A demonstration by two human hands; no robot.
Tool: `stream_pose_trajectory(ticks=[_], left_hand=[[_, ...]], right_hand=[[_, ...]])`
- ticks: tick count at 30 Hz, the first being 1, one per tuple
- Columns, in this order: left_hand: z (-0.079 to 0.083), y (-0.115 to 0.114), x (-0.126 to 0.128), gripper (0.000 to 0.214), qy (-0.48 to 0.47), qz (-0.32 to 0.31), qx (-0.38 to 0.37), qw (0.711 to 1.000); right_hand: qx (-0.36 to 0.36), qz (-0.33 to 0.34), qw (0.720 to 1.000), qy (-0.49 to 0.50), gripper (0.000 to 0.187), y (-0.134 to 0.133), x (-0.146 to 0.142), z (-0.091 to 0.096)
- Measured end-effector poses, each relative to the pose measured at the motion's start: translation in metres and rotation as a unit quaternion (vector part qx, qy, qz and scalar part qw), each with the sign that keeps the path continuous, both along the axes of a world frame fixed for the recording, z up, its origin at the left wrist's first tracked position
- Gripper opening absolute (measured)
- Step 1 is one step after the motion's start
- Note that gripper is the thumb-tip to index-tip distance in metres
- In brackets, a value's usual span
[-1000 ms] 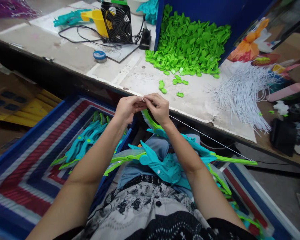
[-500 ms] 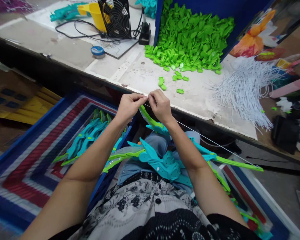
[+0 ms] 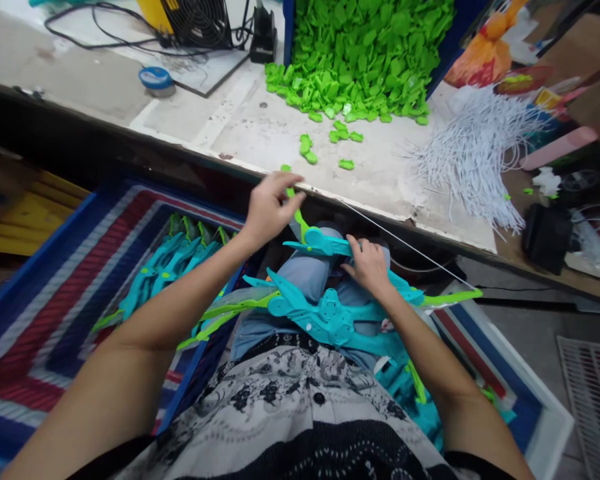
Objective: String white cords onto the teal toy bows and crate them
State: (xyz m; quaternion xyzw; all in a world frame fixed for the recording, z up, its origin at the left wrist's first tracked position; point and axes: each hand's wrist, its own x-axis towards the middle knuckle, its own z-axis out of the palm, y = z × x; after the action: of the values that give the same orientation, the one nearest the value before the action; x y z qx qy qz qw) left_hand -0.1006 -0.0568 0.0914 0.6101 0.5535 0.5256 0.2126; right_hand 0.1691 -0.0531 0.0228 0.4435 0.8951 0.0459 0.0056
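Note:
A toy bow (image 3: 325, 244) with a teal middle and green limbs lies across my lap, angled toward the table edge. My left hand (image 3: 273, 207) is at its left green limb, fingers and thumb closed around it just below the tip; the fingertips are blurred. My right hand (image 3: 369, 265) grips the teal middle part. A white string (image 3: 405, 241) runs from the right limb tip toward the left one; its left end is lost near the table edge. Closer to my body, more teal bows (image 3: 333, 319) rest on my thighs.
A blue bin of green plastic pieces (image 3: 360, 60) stands on the table (image 3: 180, 127), some pieces spilled in front. White strings (image 3: 475, 160) lie in a bundle at right. A fan (image 3: 200, 23) and a blue round container (image 3: 156, 79) are at left. Striped-lined crates (image 3: 80, 320) flank me.
My right hand has left the left limb tip and moved down right onto the bow's teal middle. My left hand has shifted slightly onto the limb. The view has moved a little.

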Motion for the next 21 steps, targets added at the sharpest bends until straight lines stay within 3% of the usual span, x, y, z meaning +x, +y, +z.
stream_pose_trajectory(ticks=[2,4,6,8,11,14,16,18,21], left_hand=[[-0.009,-0.005,0.021,0.034,0.137,-0.15,0.0,0.979],[-0.016,-0.008,0.041,0.05,0.255,-0.244,0.001,0.936],[-0.014,-0.007,0.05,0.064,0.327,-0.232,0.005,0.916],[-0.004,-0.007,0.039,0.069,0.354,-0.178,0.001,0.918],[0.022,-0.025,-0.018,0.071,0.367,-0.106,-0.03,0.924],[0.035,-0.084,-0.104,0.07,0.39,0.044,-0.104,0.914],[0.021,-0.145,-0.162,0.07,0.367,0.159,-0.158,0.903],[-0.011,-0.213,-0.208,0.068,0.311,0.254,-0.201,0.893],[-0.083,-0.305,-0.245,0.066,0.217,0.379,-0.286,0.853]], right_hand=[[0.003,-0.011,0.999,-0.031,0.06,0.004,0.008,0.0],[0.024,-0.003,0.999,-0.023,0.056,0.009,0.003,0.015],[0.059,0.021,0.998,-0.002,0.056,0.013,-0.015,0.041],[0.093,0.066,0.993,0.023,0.056,0.016,-0.041,0.07],[0.135,0.16,0.973,0.093,0.05,0.012,-0.083,0.101],[0.144,0.252,0.94,0.181,0.037,-0.006,-0.103,0.102],[0.11,0.295,0.927,0.204,0.03,-0.02,-0.096,0.084],[0.06,0.28,0.939,0.191,0.031,-0.031,-0.076,0.055],[-0.044,0.191,0.972,0.128,0.045,-0.043,-0.038,0.011]])
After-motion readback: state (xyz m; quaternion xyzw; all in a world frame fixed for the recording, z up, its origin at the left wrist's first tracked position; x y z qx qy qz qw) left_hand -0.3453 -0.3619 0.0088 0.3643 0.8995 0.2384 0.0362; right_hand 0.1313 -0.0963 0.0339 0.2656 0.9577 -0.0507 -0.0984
